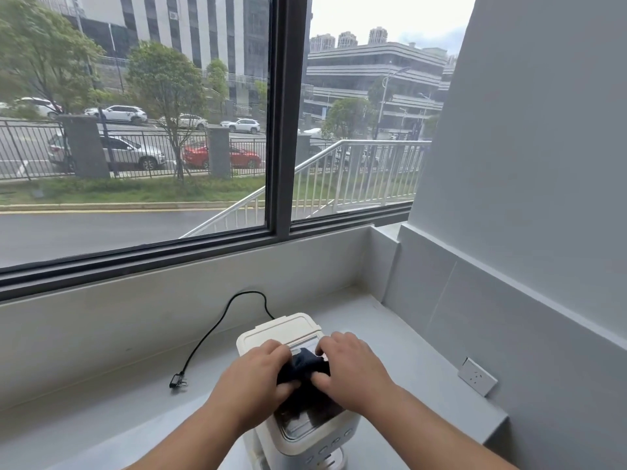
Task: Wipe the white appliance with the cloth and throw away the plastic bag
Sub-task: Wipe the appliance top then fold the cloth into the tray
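Note:
A white appliance (288, 329) with a clear lid and round buttons on its front stands on the grey counter, low in the middle of the head view. A dark cloth (305, 366) lies bunched on its top. My left hand (258, 378) grips the cloth's left side, and my right hand (349, 368) pinches its right side. Both hands rest on the appliance's lid. No plastic bag is in view.
The appliance's black power cord (217, 330) runs across the counter (101, 412) to an unplugged plug (177, 381) at the left. A wall socket (477, 376) sits on the right wall. A large window (278, 130) and ledge lie behind.

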### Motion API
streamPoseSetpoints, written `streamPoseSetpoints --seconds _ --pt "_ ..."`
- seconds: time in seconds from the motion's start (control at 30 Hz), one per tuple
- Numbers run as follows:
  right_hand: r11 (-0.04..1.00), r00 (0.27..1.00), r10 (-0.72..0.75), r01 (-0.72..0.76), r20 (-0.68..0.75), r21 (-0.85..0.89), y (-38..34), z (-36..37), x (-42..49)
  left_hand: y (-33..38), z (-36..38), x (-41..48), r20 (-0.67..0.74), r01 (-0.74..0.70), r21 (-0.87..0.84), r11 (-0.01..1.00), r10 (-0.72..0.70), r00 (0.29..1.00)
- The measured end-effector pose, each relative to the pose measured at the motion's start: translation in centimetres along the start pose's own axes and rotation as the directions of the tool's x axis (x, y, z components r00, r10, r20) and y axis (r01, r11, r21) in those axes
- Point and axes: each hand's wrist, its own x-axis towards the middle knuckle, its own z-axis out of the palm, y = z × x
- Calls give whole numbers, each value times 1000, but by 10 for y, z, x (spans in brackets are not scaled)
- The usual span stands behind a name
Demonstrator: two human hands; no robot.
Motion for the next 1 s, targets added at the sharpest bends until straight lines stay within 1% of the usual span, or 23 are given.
streamPoseSetpoints --seconds 0.13,0.33,0.43,0.57,0.67,0.8,1.0 --pt "998 999 31 -29 37 -49 2 -4 -2 0 2 1 -13 15 -9 1000 -15 1000" --pt "993 997 83 -82 -1 82 0 -7 -6 -2 5 -2 -27 63 -35 997 -64 998" --pt "986 994 110 -108 -10 123 -2 -8 -8 -1 6 -3 -10 53 -25 998 -53 999" --pt "981 990 139 -138 1 138 -3 -9 -10 -1 6 -4 5 29 -10 1000 -29 1000" --pt "980 991 129 -124 -26 157 -5 -12 -8 -1 6 -6 3 12 -19 1000 -12 1000" --pt "982 995 74 -62 -63 178 -14 -20 -3 3 6 -8 16 22 -25 999 -22 1000" --pt "976 999 26 -17 -42 215 -25 -22 1 5 0 -6 -7 43 -54 998 -43 999"
